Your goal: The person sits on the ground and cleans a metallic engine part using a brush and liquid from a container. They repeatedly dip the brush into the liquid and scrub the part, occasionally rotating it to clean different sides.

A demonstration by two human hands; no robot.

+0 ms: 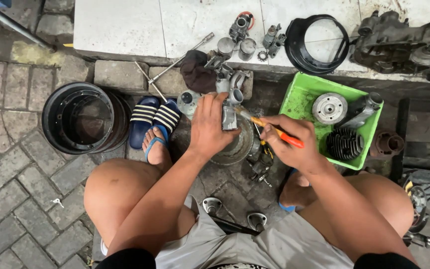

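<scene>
My left hand grips a small grey metal carburettor body and holds it over a round metal bowl on the ground. My right hand holds a brush with an orange handle; its bristle end touches the side of the carburettor. Small dark metal parts lie beside the bowl below my right hand. I squat with both knees apart, in blue striped sandals.
A green plastic tray at right holds a round disc, a finned cylinder and other engine parts. A black rim stands at left. On the tiled step lie a T-wrench, a black ring cover, an engine casing and small parts.
</scene>
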